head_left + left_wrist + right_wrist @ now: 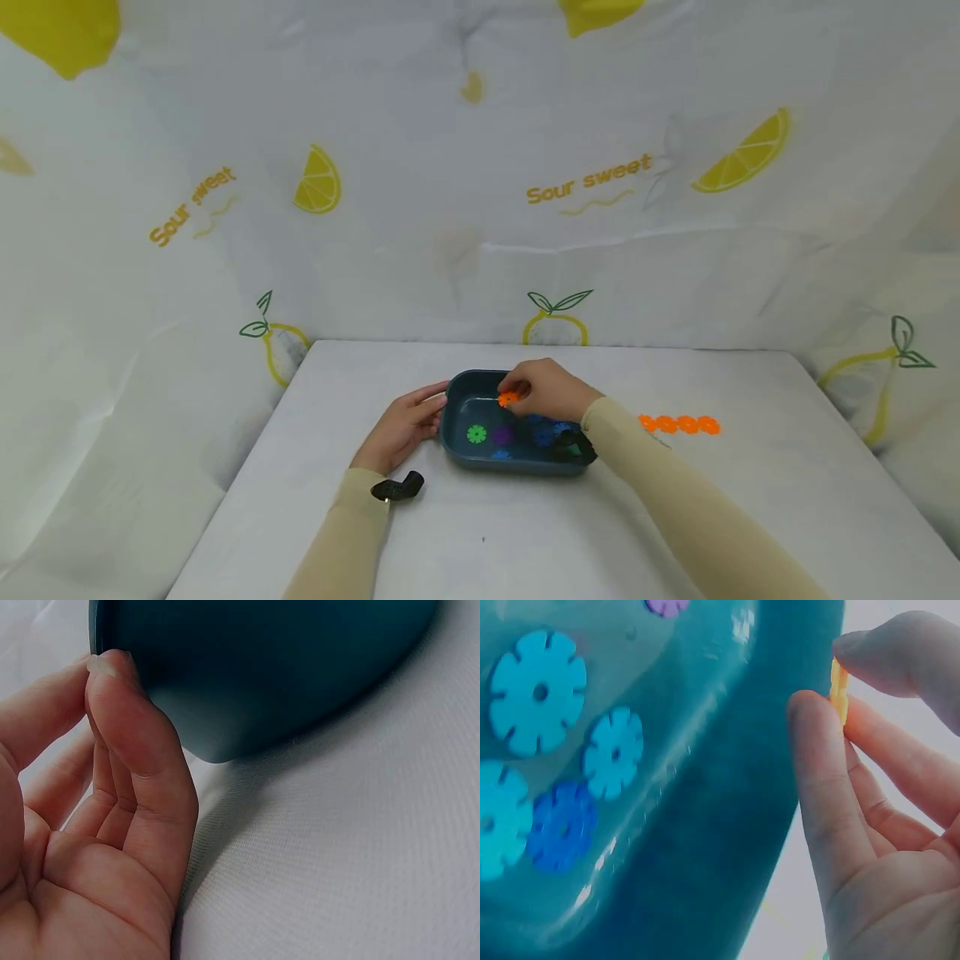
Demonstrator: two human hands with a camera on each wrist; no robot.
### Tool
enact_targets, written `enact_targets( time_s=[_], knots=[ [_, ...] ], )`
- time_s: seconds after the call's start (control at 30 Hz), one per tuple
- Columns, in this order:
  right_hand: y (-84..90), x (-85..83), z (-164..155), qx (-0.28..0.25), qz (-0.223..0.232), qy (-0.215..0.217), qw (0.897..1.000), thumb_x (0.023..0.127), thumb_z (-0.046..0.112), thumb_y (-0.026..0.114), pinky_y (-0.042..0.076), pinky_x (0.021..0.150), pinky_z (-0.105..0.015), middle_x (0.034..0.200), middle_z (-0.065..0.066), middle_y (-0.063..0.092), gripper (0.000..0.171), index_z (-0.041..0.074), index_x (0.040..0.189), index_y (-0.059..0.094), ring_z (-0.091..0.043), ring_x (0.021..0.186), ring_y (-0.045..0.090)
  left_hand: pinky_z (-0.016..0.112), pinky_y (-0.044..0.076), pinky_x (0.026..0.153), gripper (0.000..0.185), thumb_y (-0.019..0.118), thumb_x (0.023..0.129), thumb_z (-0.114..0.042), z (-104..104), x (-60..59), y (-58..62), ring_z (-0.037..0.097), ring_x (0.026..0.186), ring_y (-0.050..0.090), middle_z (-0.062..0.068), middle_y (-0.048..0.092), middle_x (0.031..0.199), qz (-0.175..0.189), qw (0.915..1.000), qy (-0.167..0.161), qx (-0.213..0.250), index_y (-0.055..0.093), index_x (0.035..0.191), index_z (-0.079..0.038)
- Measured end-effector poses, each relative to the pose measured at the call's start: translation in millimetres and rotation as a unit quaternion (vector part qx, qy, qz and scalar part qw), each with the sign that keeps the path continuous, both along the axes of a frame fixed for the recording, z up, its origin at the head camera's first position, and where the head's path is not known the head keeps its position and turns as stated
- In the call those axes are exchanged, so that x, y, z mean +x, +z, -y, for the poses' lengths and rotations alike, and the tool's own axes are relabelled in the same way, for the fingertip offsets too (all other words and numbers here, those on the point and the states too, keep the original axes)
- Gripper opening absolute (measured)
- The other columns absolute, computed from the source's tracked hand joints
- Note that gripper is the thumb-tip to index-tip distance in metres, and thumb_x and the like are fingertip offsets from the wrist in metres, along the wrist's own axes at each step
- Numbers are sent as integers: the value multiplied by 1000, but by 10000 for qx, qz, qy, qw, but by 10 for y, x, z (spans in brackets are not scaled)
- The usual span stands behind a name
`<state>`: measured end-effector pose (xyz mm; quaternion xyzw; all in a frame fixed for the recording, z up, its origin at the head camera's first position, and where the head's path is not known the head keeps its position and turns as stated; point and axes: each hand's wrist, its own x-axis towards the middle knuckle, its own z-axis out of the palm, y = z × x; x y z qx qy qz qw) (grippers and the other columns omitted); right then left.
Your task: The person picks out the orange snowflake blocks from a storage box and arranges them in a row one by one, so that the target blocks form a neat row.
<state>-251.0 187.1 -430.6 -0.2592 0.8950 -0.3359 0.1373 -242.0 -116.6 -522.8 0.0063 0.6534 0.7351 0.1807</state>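
Observation:
A dark teal plastic basin (468, 458) sits on the white table. At its left end my left hand (401, 427) holds the wall by the rim; the left wrist view shows the bent fingers (142, 742) against it. Above the basin, my right hand (551, 390) pinches an orange notched disc (508, 399) between thumb and fingertips. The right wrist view shows that disc (839, 690) edge-on. Inside the basin lie a green disc (476, 434), a purple disc (502, 435) and several blue discs (538, 694). My right forearm hides part of the basin's right end.
Several orange discs (687, 425) lie in a row on the table, right of my right forearm. A white cloth (450, 250) printed with lemons hangs behind the table. Black devices (397, 487) are worn at both wrists.

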Motion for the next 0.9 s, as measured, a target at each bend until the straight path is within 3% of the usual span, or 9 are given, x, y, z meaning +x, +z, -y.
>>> enact_targets(
  time_s=[0.37,0.9],
  knots=[
    [3,171,-683,-705,-136,-861,9937,99,18,77,60,95,-39,122,2,76,34,14,134,77,-17,104,70,24,54,74,48,73,105,-31,1,27,-13,13,85,60,2,66,99,46,10000,30,44,64,151,-20],
    [-140,411,-1741,-559,-499,-2046,9760,101,33,79,59,92,-29,129,-4,76,38,18,135,76,-24,112,71,23,55,71,55,77,103,-29,-1,45,-9,11,78,58,0,65,91,146,9999,8,-40,60,154,-16]
  ],
)
